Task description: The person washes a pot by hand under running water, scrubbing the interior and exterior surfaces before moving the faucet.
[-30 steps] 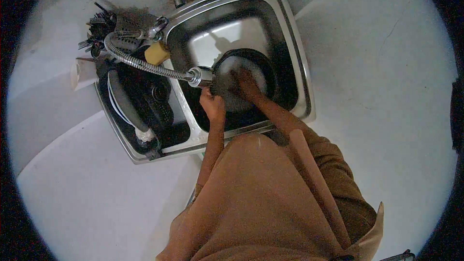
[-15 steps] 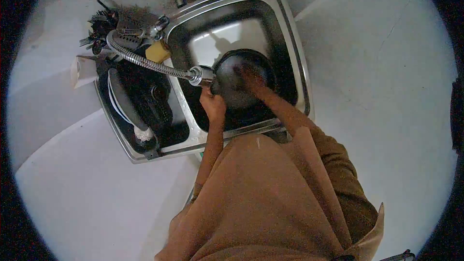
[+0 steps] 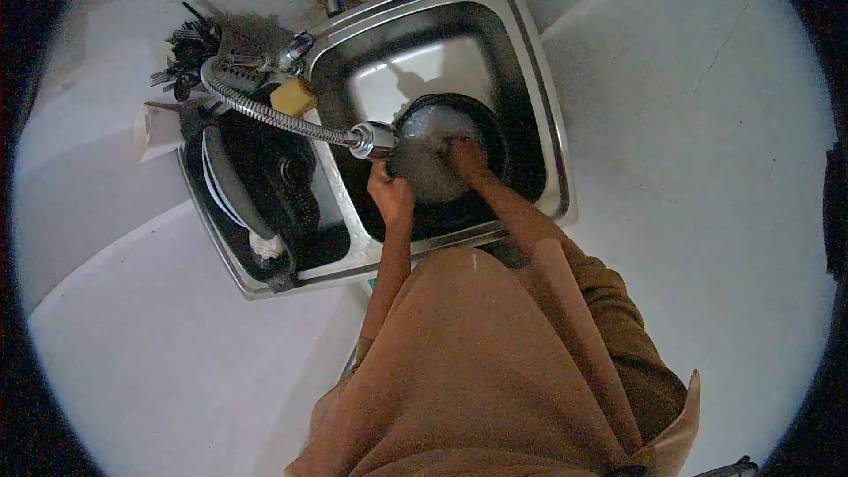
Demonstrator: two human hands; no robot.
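as the dark pan rests in the larger bowl of the sink, beside the faucet head, your left hand appears closed on its left edge, while your right hand reaches inside; whether that grip holds anything, i cannot tell. you seem to be washing the pan's interior, so the next move likely calls for a steady left grip as the right covers the base. leftward sit a yellow sponge and dishes.
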